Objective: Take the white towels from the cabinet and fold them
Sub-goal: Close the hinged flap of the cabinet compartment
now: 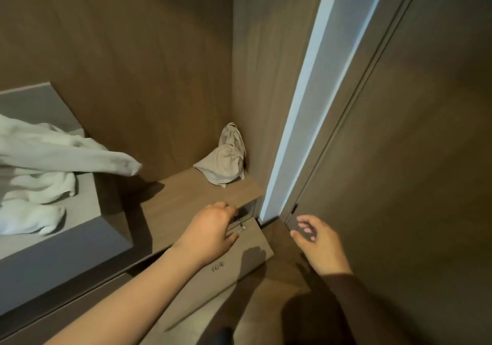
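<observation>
Crumpled white towels (40, 169) lie in a heap on a grey top (80, 222) at the left; one end sticks out to the right over its edge. A small wooden cabinet door (250, 254) stands ajar below the wooden shelf (186, 195), its metal hinge (240, 224) showing. My left hand (210, 235) is at this door's upper edge by the hinge, fingers curled over the edge and thumb lying on the panel. My right hand (316, 238) hovers to the right with loosely bent fingers and holds nothing.
Two beige drawstring bags (229, 158) sit in the shelf's back corner. A tall brown door panel (399, 158) fills the right side, with a bright strip (306, 99) along its edge. Wood walls close in behind and beside the shelf.
</observation>
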`<control>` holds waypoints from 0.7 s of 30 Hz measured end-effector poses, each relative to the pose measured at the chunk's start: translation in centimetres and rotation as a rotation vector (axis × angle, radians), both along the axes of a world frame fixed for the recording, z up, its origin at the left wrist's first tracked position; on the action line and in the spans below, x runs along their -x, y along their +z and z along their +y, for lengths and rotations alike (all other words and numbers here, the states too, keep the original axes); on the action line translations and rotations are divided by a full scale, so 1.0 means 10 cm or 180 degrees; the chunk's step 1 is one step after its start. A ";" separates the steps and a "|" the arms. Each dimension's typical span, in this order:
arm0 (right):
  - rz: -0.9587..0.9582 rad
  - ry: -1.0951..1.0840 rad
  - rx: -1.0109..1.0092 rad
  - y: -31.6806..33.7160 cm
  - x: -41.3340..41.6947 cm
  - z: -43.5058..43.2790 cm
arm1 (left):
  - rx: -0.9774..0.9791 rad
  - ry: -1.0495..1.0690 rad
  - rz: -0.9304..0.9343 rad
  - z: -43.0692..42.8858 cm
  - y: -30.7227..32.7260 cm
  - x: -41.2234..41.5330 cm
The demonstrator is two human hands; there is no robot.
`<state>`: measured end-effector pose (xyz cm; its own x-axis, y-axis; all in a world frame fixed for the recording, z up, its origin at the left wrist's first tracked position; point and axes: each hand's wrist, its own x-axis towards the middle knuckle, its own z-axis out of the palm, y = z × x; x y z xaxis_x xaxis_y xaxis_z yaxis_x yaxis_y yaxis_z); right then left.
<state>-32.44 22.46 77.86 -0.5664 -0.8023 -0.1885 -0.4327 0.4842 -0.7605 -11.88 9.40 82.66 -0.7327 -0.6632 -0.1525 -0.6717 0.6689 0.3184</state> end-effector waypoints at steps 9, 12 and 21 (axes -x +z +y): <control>0.0669 0.0270 -0.0874 -0.32 0.38 0.07 | -0.0257 -0.0160 -0.0252 -0.08 -0.54 0.31; 0.0843 0.0493 -0.1171 -0.38 0.47 -0.10 | -0.0300 -0.0134 -0.0232 -0.22 -0.71 0.32; 0.0758 0.0895 -0.1517 -0.98 0.68 -0.54 | -0.0410 -0.0071 -0.0398 -0.55 -1.28 0.41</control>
<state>-39.22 17.08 68.09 -0.4155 -0.7857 -0.4583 -0.7253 0.5902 -0.3544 -15.96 3.89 69.85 -0.7170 -0.6162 -0.3259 -0.6969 0.6431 0.3172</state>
